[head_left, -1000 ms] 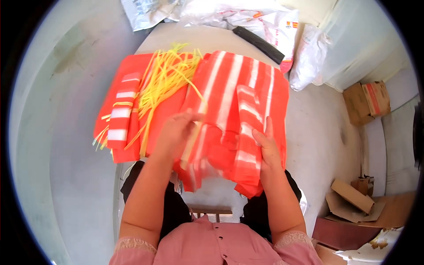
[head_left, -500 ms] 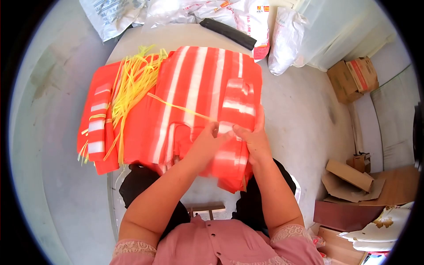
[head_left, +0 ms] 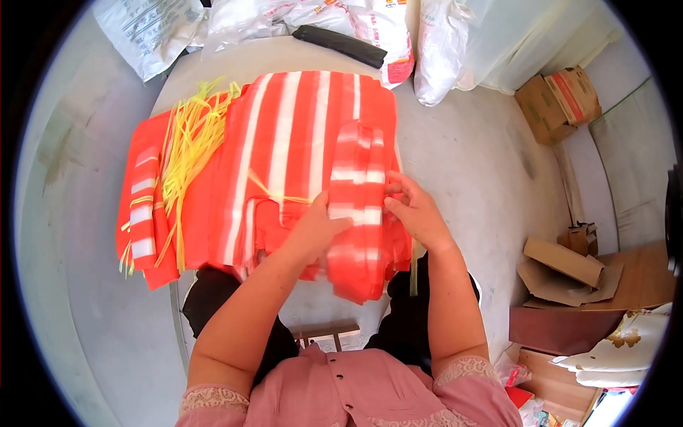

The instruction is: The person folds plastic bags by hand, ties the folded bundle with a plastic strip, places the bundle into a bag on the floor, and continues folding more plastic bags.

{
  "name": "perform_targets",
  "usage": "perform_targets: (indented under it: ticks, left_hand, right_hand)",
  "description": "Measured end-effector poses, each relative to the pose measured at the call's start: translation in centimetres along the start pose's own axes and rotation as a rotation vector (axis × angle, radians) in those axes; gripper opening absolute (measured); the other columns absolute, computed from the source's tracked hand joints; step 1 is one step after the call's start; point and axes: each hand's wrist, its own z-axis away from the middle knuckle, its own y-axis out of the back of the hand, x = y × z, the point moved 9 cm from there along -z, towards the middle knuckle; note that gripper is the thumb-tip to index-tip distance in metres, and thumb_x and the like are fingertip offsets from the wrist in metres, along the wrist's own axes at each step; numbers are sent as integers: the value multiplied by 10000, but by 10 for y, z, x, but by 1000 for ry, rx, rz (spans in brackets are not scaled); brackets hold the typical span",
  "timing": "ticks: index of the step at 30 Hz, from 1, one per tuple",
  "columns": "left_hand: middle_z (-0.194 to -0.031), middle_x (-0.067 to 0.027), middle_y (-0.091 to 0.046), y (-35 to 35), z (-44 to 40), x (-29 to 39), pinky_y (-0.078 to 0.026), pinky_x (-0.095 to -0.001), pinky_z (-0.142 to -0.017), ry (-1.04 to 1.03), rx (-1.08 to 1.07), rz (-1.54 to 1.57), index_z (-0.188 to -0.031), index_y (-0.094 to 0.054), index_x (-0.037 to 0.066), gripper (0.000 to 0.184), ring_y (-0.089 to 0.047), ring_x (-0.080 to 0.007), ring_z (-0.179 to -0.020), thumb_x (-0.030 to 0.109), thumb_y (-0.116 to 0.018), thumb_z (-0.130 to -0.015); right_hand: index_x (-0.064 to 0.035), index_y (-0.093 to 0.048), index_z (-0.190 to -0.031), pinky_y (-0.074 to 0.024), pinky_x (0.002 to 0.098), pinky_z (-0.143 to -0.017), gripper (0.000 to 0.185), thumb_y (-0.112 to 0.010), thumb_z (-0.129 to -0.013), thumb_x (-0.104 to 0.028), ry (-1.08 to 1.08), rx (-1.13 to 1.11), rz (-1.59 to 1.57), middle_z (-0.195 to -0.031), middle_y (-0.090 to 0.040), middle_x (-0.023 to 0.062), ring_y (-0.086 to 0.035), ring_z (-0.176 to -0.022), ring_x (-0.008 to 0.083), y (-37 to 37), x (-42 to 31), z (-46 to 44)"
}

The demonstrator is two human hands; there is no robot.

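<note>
You are apparently squaring the folded red-and-white striped plastic bundle (head_left: 356,174) atop the wide striped stack (head_left: 284,121), your left hand (head_left: 313,231) grasping its left edge by a thin yellow strand (head_left: 284,197), your right hand (head_left: 421,219) touching its right edge, pinching or not being unclear, and tying is seemingly calling for aligned layers.
</note>
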Motion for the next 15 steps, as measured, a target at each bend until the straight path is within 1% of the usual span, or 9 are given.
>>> perform_targets:
  ticks: [2, 3, 5, 6, 8, 9, 12, 15]
  left_hand:
    - [-1396, -199, -594, 4, 1, 0, -575, -390, -1005, 23, 47, -91, -1541, -351, -77, 711, -648, -260, -1222, -8, -708, -930]
    - [-1392, -201, -601, 4, 1, 0, -569, -386, -999, 27, 57, -96, -1541, -363, -73, 712, -649, -260, -1217, 16, -709, -925]
    - [-1384, -205, -616, 6, 3, -3, -559, -377, -989, 40, 78, -106, -1539, -388, -63, 714, -651, -261, -1208, 62, -712, -916]
    - [-1375, -200, -613, 6, 2, -4, -567, -381, -984, 27, 70, -98, -1536, -380, -67, 707, -655, -257, -1197, 38, -710, -920]
    - [-1356, -189, -606, 6, -2, -7, -585, -389, -976, 1, 53, -81, -1528, -363, -77, 694, -665, -250, -1175, -10, -707, -929]
    - [-1353, -188, -607, 6, -2, -7, -585, -388, -973, -1, 46, -88, -1523, -368, -75, 685, -666, -249, -1174, -13, -705, -929]
    - [-1344, -184, -611, 5, -1, -4, -587, -384, -966, -3, 44, -116, -1507, -383, -72, 660, -667, -244, -1169, -18, -697, -930]
    - [-1335, -181, -617, 5, -2, -4, -588, -381, -962, -5, 57, -159, -1494, -395, -69, 640, -672, -239, -1160, -20, -693, -930]
  right_hand:
    - [-60, -598, -1414, -535, 349, -891, 434, -675, -990, -120, 119, 30, 224, -1298, -655, 94, -638, -976, 181, 7, -13, 4]
    - [-50, -654, -1339, -534, 354, -881, 370, -688, -978, -118, 178, 45, 337, -1287, -656, 95, -635, -948, 183, 9, -21, 6]
    - [-28, -681, -1208, -523, 357, -864, 265, -698, -966, -135, 121, 74, 481, -1202, -670, 105, -620, -917, 185, 16, -16, 8]
    - [-17, -695, -1143, -517, 358, -855, 222, -703, -960, -143, 92, 87, 554, -1160, -677, 109, -612, -901, 186, 19, -17, 10]
    - [-10, -695, -1058, -501, 346, -837, 184, -692, -976, -175, -158, -80, 643, -1068, -678, 117, -588, -896, 172, 24, -8, 12]
    - [-7, -695, -1016, -493, 340, -828, 187, -687, -984, -190, -286, -165, 684, -1022, -678, 121, -575, -894, 164, 26, -1, 17]
    - [1, -714, -970, -484, 329, -824, 245, -638, -1026, -225, -198, -39, 460, -941, -680, 71, -548, -885, 143, 43, 8, 16]
    - [13, -724, -987, -490, 330, -867, 294, -594, -1062, -240, -57, 15, 130, -1021, -708, 39, -579, -925, 135, 43, 3, 5]
